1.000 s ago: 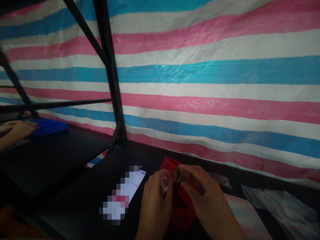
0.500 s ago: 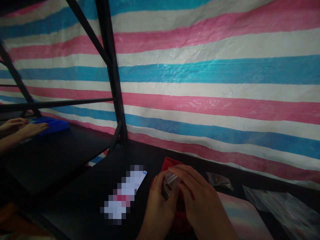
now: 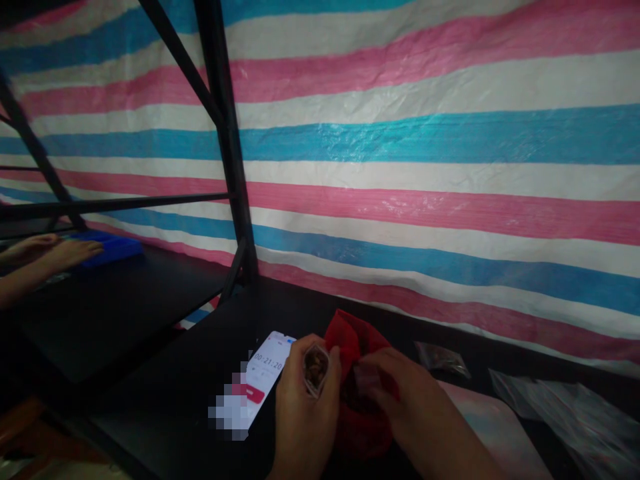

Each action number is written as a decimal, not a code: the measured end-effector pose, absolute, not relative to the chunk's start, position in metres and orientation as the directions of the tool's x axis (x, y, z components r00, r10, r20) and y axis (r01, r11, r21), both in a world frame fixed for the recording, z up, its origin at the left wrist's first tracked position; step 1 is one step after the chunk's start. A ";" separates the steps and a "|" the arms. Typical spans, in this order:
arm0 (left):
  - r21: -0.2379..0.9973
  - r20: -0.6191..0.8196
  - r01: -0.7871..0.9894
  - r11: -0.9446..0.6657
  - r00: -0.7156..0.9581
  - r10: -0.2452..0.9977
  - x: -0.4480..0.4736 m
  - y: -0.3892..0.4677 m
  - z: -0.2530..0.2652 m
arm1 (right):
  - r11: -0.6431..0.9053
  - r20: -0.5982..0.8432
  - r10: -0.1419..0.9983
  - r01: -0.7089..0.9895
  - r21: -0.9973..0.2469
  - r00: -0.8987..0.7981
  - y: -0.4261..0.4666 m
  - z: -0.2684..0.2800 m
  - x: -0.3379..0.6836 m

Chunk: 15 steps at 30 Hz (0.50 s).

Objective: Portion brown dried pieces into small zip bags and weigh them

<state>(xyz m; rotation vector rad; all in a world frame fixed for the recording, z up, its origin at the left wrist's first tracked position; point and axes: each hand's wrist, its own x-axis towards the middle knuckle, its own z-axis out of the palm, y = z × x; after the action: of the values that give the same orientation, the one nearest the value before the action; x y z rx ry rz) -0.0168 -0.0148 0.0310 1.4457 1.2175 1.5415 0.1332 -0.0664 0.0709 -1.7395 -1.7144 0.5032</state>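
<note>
Head view: left hand point(image 3: 305, 407) gripped a small clear bag point(image 3: 315, 367) by its side, mouth tilted toward the right; brownish bits filled it, too dim to identify. Right hand point(image 3: 405, 407) pinched at the rim of a red pouch point(image 3: 356, 347) — fingers curled closed on the fabric, the pouch mouth open and dark inside, contents unclear. Bag and pouch sat just beside each other, over the near middle of the black table point(image 3: 165, 393).

A phone point(image 3: 265, 377) lay flat just left of the left hand, screen lit with a timer. Another small clear bag point(image 3: 440, 357) with dark contents lay right of the pouch near the striped tarp point(image 3: 425, 167); crumpled plastic sheet point(image 3: 565, 407) lay further right. Open tabletop ran left of the phone to the table edge. On a lower shelf far left — another person's hands point(image 3: 50, 253) rested by a blue tray point(image 3: 113, 247), well apart.
</note>
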 end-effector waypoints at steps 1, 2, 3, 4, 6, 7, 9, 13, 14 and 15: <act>0.942 0.334 0.091 -0.323 -0.173 0.926 -0.017 -0.015 0.032 | 0.028 0.116 0.991 0.751 -0.660 0.065 -0.066 0.066 0.132; 0.946 0.325 0.064 -0.318 -0.196 0.925 -0.016 -0.015 0.033 | 0.006 0.088 0.994 0.758 -0.652 0.068 -0.066 0.062 0.130; 0.950 0.312 0.036 -0.312 -0.211 0.926 -0.015 -0.015 0.034 | -0.006 0.079 0.994 0.760 -0.650 0.076 -0.066 0.060 0.128; 0.952 0.303 0.015 -0.307 -0.219 0.928 -0.014 -0.015 0.036 | -0.010 0.085 0.993 0.754 -0.656 0.087 -0.065 0.059 0.126; 0.950 0.305 0.007 -0.311 -0.222 0.926 -0.013 -0.015 0.036 | 0.017 0.145 0.983 0.717 -0.697 0.117 -0.066 0.064 0.122; 0.948 0.315 0.024 -0.317 -0.215 0.924 -0.012 -0.015 0.035 | 0.043 0.186 0.973 0.688 -0.725 0.135 -0.068 0.070 0.120; 0.940 0.342 0.086 -0.331 -0.184 0.922 -0.010 -0.017 0.030 | 0.086 0.229 0.961 0.622 -0.778 0.154 -0.072 0.083 0.115; 0.907 0.405 0.139 -0.397 -0.036 0.914 -0.004 -0.024 0.015 | 0.070 0.173 0.976 0.564 -0.823 0.131 -0.081 0.100 0.108; 0.906 0.409 0.121 -0.406 0.000 0.912 -0.001 -0.027 0.013 | 0.055 0.172 0.972 0.554 -0.831 0.161 -0.082 0.101 0.108; 0.907 0.409 0.100 -0.409 0.026 0.912 0.001 -0.029 0.012 | 0.038 0.179 0.961 0.536 -0.843 0.212 -0.083 0.101 0.109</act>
<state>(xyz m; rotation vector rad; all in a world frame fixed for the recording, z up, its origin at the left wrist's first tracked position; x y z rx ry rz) 0.0012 -0.0291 0.0123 1.5992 1.0527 1.4598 0.1088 -0.0827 0.1012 -1.6166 -1.4400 0.6137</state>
